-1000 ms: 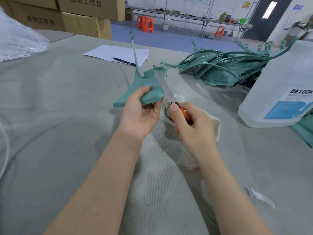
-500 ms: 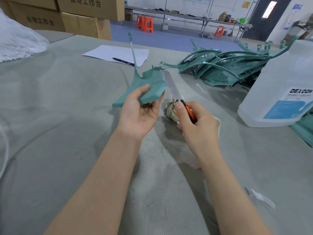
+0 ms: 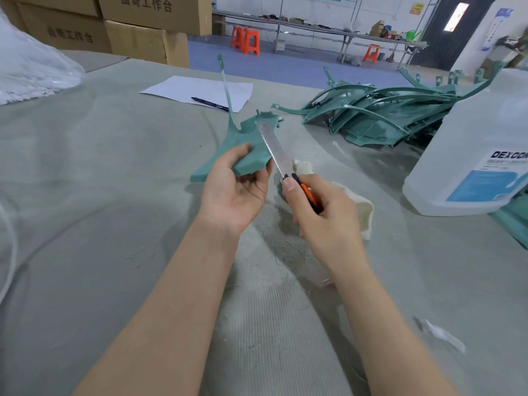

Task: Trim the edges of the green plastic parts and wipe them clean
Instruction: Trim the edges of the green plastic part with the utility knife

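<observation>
The left hand (image 3: 233,192) was turned palm up, its thumb on top and its fingers curled under a green plastic part (image 3: 245,144), holding it clear of the table between the two hands. A thin stalk of that part stood up and away from the hand. The right hand (image 3: 323,218), close beside the left but not touching it, was wrapped around the orange and black handle of a utility knife (image 3: 275,151), with the thumb laid along the handle near the base of the blade. The long blade pointed away from the person and lay against the part's right-hand edge. Under and just beyond the right hand lay a crumpled cream cloth (image 3: 360,208) on the grey table covering (image 3: 85,195). Farther out past the right hand was a heap of green plastic parts (image 3: 385,118), and to that hand's right stood a big translucent jug (image 3: 471,155) with a blue and white label. Beyond the left hand lay a white sheet of paper (image 3: 197,91) with a dark pen (image 3: 210,103) on it. Well off to the left sat a clear plastic bag (image 3: 31,72) and, behind it, stacked cardboard boxes (image 3: 143,32). Near the right forearm lay a small pale scrap (image 3: 443,334). Far across the room stood orange stools (image 3: 245,41) beside a long bench (image 3: 314,30).
</observation>
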Motion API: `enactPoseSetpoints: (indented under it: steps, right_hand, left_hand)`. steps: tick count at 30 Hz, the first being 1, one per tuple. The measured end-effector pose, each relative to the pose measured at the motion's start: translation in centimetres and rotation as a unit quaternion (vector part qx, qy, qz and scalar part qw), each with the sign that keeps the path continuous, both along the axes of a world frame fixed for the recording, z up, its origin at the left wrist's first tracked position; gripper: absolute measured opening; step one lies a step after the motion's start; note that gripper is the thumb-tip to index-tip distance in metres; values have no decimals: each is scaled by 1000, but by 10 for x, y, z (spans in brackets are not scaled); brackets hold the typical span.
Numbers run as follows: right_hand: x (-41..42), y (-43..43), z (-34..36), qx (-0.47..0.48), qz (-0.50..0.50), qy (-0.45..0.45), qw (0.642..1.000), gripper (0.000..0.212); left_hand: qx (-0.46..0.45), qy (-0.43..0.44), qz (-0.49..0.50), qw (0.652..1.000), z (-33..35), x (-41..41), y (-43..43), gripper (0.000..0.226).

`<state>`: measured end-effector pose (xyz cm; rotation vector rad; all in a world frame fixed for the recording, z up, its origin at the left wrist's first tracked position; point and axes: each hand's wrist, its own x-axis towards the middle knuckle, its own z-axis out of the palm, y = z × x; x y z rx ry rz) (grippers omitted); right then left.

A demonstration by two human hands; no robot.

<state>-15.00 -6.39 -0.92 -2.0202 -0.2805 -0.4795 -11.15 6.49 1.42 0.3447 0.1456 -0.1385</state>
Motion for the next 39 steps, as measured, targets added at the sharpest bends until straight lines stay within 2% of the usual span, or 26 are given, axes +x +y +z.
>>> enactPoseSetpoints:
  steps: [7,12,16,20,28,33,39]
  right_hand:
    - [-6,6,-2,-57,83,-14,995,11]
    - [-2,0,2,57,13,-19,998,25]
    - [3,-4,0,69,-44,6,997,26]
    - [2,-1,-2,57,-36,-2,998,24]
    - [0,1,0,45,-22,-2,999,25]
    - [-4,5,1,16,19,-8,1000,22]
    - [-7,11,-3,-39,90,1,995,9]
  left_hand:
    - [-13,-9,-15,1000,0,-1,3,14]
    - [-18,-16,-11,1000,3,-2,2,14]
    - [-29,-28,-26,999,3,-3,2,30]
    - [-26,-35,-32,999,4,-5,0,17]
    - [-23,-27,-25,999,3,-4,0,14]
    - [-11,-15,-6,1000,-2,1,0,35]
    - [-3,-22,-34,999,-5,0,5,18]
